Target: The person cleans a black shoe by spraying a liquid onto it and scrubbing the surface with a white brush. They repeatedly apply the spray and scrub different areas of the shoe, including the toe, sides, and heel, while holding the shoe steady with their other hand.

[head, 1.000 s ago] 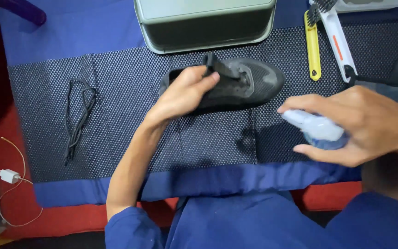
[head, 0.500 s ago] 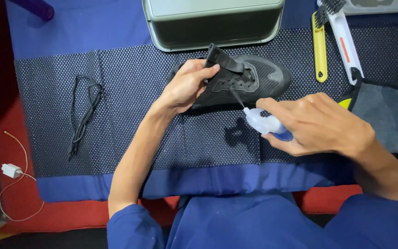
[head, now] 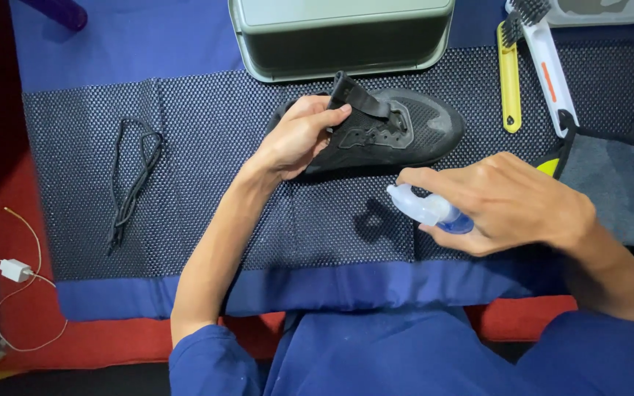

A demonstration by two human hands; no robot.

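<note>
A black shoe (head: 412, 130) lies on its side on the dotted dark mat (head: 207, 191), toe to the right, tongue pulled up. My left hand (head: 299, 138) grips the shoe at its heel and collar. My right hand (head: 511, 202) holds a small clear spray bottle (head: 423, 208) with a blue base, nozzle pointing left, a little in front of the shoe and apart from it. A finger rests on the bottle's top.
A grey metal tray (head: 346, 37) stands behind the shoe. A yellow brush (head: 509, 81) and a white brush (head: 548, 62) lie at the right, by a grey cloth (head: 618, 183). Black laces (head: 132, 183) lie left on the mat. A white charger and cable (head: 16, 270) lie on the red floor.
My right hand has drawn the spray bottle back from the shoe's opening, toward me. My left hand keeps its hold on the shoe.
</note>
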